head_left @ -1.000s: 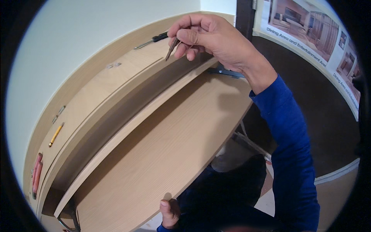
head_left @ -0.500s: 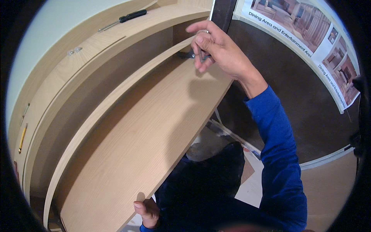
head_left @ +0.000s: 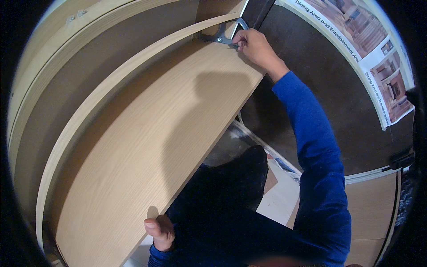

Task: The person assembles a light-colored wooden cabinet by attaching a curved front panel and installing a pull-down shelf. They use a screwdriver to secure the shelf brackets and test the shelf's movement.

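Note:
A long light wood-grain panel (head_left: 147, 133) slopes across the middle beside a matching cabinet frame. My left hand (head_left: 162, 233) grips its near edge, thumb on top and fingers hidden underneath. At the panel's far end a dark metal hinge bracket (head_left: 219, 39) joins it to the cabinet, a bright screw head showing on it. My right hand (head_left: 258, 48) is closed in a pinch at the bracket's right side, over the panel's far corner. What is between those fingertips, if anything, is too small to tell.
A wooden shelf strip (head_left: 95, 73) curves behind the panel. On the ledge above lie small clear fittings (head_left: 75, 17). A dark board (head_left: 311, 120) stands on the right, with printed room pictures (head_left: 356, 40) on it. Below, papers (head_left: 278, 200) lie on the floor.
My right hand has come from hovering above the panel, fingers curled, to the bracket at its far end. My left hand keeps its hold. The view has shifted, so the screwdriver and pencil are out of sight.

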Action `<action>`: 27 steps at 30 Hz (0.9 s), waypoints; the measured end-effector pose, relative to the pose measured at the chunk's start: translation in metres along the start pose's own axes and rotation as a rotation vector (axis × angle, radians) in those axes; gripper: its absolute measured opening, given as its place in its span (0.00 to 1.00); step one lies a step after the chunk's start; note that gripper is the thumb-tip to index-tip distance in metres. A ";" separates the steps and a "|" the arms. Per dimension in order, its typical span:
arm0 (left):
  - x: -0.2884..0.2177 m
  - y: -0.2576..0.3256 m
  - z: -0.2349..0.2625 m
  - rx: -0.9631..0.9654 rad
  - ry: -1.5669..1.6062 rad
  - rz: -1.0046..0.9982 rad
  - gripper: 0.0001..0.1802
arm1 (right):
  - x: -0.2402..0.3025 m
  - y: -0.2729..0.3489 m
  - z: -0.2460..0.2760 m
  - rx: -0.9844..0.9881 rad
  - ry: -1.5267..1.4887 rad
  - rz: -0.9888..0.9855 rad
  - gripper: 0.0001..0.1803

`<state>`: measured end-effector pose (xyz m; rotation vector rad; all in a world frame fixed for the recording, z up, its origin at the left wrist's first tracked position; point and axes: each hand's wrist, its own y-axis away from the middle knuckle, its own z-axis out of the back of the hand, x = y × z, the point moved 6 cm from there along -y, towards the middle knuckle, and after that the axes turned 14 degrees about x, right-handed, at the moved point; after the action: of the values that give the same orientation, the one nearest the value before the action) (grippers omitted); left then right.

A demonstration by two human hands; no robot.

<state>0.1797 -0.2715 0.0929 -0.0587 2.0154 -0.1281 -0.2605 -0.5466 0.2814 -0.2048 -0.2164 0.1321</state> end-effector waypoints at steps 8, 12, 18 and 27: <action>0.010 0.007 0.012 0.139 -0.056 0.022 0.46 | -0.001 -0.043 -0.025 -0.024 0.395 -0.081 0.08; 0.022 0.009 0.024 0.066 0.080 -0.018 0.43 | 0.004 -0.055 -0.031 -0.042 0.632 0.022 0.08; 0.026 0.010 0.017 0.146 0.012 0.073 0.39 | 0.004 -0.062 -0.037 0.021 0.795 0.069 0.09; 0.015 0.000 0.013 0.196 -0.018 0.146 0.33 | 0.007 -0.063 -0.046 0.073 0.756 0.059 0.08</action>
<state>0.1854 -0.2742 0.0738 0.2106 1.9727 -0.2309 -0.2369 -0.6151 0.2523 -0.1766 0.5469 0.1133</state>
